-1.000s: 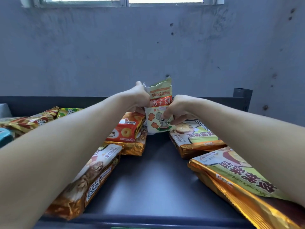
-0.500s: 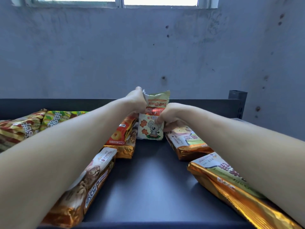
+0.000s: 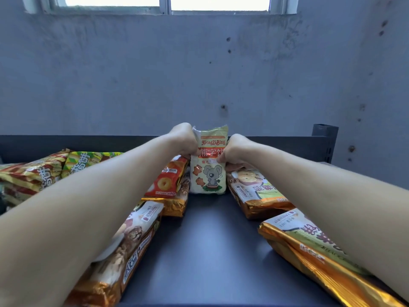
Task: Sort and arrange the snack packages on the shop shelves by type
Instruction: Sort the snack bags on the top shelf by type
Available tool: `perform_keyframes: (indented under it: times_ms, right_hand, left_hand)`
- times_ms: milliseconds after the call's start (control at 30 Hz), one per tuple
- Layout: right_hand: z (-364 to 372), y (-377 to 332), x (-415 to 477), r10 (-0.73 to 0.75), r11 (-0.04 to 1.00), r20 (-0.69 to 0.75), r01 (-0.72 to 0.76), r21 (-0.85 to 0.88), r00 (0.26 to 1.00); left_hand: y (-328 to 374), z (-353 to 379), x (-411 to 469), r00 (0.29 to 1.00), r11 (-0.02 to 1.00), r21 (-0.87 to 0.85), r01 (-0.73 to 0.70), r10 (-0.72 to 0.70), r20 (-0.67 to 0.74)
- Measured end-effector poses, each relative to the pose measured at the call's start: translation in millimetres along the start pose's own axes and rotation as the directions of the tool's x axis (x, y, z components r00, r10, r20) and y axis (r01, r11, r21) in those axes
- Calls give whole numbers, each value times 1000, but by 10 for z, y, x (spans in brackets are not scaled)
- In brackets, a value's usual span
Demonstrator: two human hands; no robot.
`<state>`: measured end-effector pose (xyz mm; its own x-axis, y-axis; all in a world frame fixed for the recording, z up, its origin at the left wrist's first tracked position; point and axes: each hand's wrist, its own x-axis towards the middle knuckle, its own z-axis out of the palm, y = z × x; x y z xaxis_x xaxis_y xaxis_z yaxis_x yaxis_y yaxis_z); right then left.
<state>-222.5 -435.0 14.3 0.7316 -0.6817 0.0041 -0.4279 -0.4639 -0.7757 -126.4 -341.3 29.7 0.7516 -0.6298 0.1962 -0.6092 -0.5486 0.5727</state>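
Note:
A small cream bear-biscuit bag (image 3: 209, 173) with a grey koala picture stands upright at the back middle of the dark shelf (image 3: 212, 244). My left hand (image 3: 184, 140) grips its upper left edge and my right hand (image 3: 235, 151) grips its right side, so both hold it. To its left a red ring-biscuit pack (image 3: 167, 180) lies on a gold pack. A gold-and-green pack (image 3: 256, 191) lies just to its right.
A long walnut-print gold pack (image 3: 130, 247) runs under my left forearm. Another gold-green pack (image 3: 316, 258) lies at the near right. Striped red and green bags (image 3: 44, 171) are piled at far left. A grey wall and a shelf post (image 3: 324, 138) stand behind.
The bag has come down from mid-air and now stands on the shelf between the packs, straighter than before. Both hands moved with it and keep hold.

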Motion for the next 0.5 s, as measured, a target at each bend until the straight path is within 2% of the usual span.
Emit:
perform_keyframes:
  times_ms: [100, 200, 367, 500]
  right_hand:
    - [32, 21, 0, -8, 998, -38, 5, -62, 999]
    - [3, 25, -7, -60, 989, -107, 45, -139, 992]
    - [24, 14, -88, -92, 982, -124, 69, -177, 988]
    - [33, -39, -171, -49, 990, -82, 38, -138, 995]
  left_hand:
    - [-2, 42, -56, 996, 995, 83, -52, 58, -68]
    - [-15, 34, -86, 997, 998, 42, -36, 39, -70]
    - [-55, 61, -161, 995, 997, 76, -30, 38, -96]
    - [-65, -15, -203, 989, 996, 51, -67, 73, -126]
